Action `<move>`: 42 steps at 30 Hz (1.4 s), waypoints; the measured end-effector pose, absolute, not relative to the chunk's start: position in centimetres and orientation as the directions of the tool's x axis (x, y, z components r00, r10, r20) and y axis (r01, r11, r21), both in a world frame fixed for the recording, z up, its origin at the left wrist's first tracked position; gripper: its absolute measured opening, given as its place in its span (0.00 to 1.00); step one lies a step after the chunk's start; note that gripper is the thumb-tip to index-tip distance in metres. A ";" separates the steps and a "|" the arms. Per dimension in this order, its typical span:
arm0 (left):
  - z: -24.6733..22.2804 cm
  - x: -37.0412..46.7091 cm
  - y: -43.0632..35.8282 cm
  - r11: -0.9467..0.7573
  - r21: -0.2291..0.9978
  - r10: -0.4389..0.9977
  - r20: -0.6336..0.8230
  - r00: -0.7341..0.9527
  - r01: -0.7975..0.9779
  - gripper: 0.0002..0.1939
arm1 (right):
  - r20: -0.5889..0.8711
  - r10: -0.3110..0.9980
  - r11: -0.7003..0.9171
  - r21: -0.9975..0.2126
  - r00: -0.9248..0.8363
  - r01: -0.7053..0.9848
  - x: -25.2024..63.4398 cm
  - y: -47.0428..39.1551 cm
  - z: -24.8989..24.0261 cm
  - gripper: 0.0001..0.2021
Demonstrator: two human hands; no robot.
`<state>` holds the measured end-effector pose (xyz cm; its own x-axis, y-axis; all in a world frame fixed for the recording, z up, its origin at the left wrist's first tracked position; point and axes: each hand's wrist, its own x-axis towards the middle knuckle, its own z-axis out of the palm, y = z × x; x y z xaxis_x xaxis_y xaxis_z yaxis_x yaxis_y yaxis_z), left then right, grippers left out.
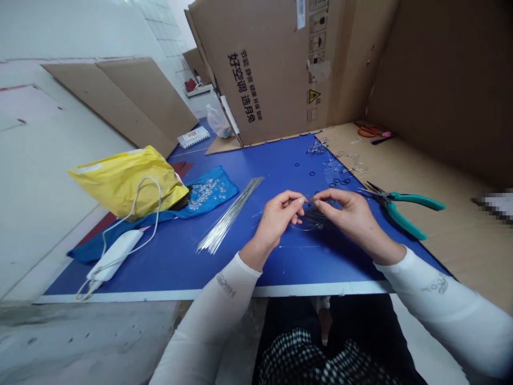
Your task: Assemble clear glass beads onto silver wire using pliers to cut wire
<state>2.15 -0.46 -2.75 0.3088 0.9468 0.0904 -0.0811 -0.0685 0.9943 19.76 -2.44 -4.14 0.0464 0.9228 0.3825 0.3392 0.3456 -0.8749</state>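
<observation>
My left hand (281, 215) and my right hand (340, 209) are held close together above the blue table, each with thumb and forefinger pinched. Between the fingertips runs something thin, like a fine wire; its details are too small to make out. Below the hands lie thin wires (306, 227) in loose curves. Black rings (340, 182) are scattered just beyond my right hand. Left of my left hand is a bundle of straight silvery wires (230, 216). Pliers with green handles (404, 206) lie open to the right of my right hand.
A yellow bag (128, 182) and a blue cloth with clear beads (208, 192) lie at the left, near a white corded device (116, 256). Cardboard (280, 69) stands behind. Red-handled scissors (372, 131) and small wire pieces (318, 145) lie at the back right.
</observation>
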 end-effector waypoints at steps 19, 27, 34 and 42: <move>-3.1 1.9 0.1 -0.034 0.996 0.933 0.063 0.354 -0.088 0.07 | 0.311 0.942 0.285 -0.940 0.125 0.189 19.9 -2.6 -3.8 0.08; -3.1 1.9 0.1 -0.121 0.992 0.931 0.128 0.342 -0.043 0.04 | 0.333 0.940 0.302 -0.915 0.078 0.265 19.5 -3.0 -3.5 0.09; -2.9 1.8 0.1 -0.107 0.994 0.927 0.112 0.357 -0.035 0.06 | 0.278 0.951 0.251 -0.950 0.135 0.188 19.5 -2.9 -3.6 0.08; -2.7 1.8 0.0 -0.081 0.996 0.930 0.092 0.356 -0.045 0.04 | 0.259 0.951 0.234 -0.960 0.169 0.155 19.7 -2.7 -3.6 0.09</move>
<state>1.76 -0.02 -2.67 0.3560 0.9299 0.0919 -0.0455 -0.0810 0.9957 19.69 -2.72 -3.61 0.1688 0.9510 0.2592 0.1553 0.2340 -0.9598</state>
